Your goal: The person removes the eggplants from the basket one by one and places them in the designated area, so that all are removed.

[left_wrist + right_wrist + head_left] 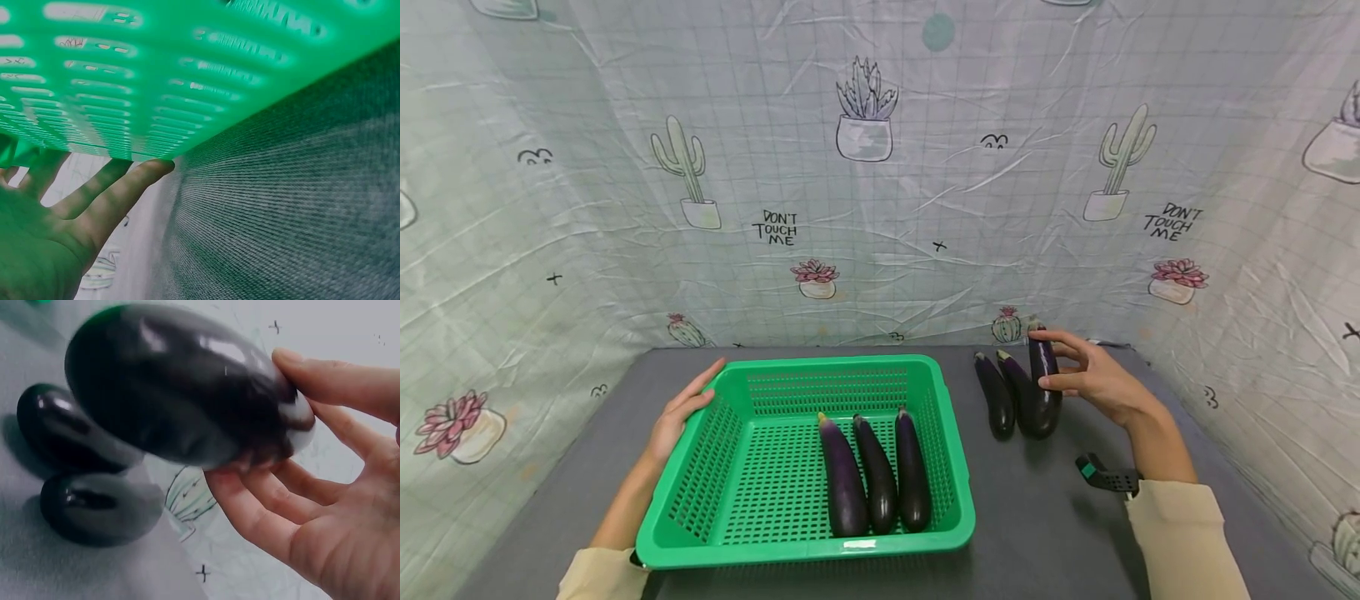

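At the right, my right hand (pixel 1093 379) grips a dark purple eggplant (pixel 1043 387) between thumb and fingers. In the right wrist view this eggplant (pixel 175 387) appears lifted off the table, its rounded end toward the camera. Just left of it, two more eggplants lie side by side, an outer one (pixel 997 398) and an inner one (pixel 1017 379) partly covered by the held one. My left hand (pixel 677 421) touches the left side of a green plastic basket (pixel 805 550). Seen from the left wrist, its fingers (pixel 119 194) extend straight against the slotted wall.
Inside the basket, three eggplants lie in its right half: a left one (pixel 844 479), a middle one (pixel 876 475) and a right one (pixel 912 475). The dark grey table (pixel 1022 517) meets a cactus-print cloth (pixel 940 183) at the back and sides.
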Tool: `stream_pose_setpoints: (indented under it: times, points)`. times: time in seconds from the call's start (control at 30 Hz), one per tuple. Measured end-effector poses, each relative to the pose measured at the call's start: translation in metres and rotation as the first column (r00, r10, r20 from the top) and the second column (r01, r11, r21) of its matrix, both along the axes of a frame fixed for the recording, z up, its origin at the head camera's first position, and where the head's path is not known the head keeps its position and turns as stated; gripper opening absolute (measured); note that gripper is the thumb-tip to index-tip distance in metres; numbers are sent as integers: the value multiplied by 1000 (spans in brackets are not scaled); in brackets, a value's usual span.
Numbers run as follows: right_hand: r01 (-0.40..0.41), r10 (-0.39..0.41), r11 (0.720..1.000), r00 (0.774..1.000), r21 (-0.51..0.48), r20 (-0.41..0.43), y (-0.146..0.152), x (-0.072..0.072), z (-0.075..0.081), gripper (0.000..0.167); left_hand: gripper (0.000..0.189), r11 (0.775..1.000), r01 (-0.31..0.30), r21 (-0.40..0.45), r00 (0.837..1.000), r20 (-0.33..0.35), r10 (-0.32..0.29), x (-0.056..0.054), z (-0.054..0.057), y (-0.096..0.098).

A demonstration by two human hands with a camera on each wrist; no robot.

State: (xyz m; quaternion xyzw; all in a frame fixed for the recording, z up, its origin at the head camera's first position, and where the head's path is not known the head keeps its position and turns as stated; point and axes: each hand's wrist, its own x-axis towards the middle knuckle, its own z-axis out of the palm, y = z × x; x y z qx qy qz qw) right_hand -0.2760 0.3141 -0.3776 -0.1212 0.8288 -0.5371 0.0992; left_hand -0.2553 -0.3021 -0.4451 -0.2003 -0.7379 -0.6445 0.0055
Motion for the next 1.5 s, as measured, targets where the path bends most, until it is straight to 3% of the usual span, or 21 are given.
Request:
stream_pose_setpoints:
  times: [0.13,0.37,0.7,0.8,1.13,1.5]
  points:
    - [18,-18,1000,1000,-13,8,5,-4,-5,77,56,1000,5,-1,1000,-12,-5,-1,0,-1]
    - [32,-32,999,999,-38,-9,9,-8,-12,76,56,992,81,100,996,19,-83,-1,0,-3]
    - [113,-112,992,994,-49,14,12,-13,-21,71,55,992,84,96,997,-7,-83,-2,-1,-2]
    - [119,-118,991,993,-67,21,14,-14,-23,70,55,991,90,101,996,-15,-89,-2,0,-2]
    - [131,-130,990,991,-56,20,22,-19,-33,70,55,999,33,27,998,-49,-32,-2,-2,-2]
    - [177,-175,982,984,-66,35,23,-21,-40,70,55,998,40,46,999,-38,-39,-2,-1,0]
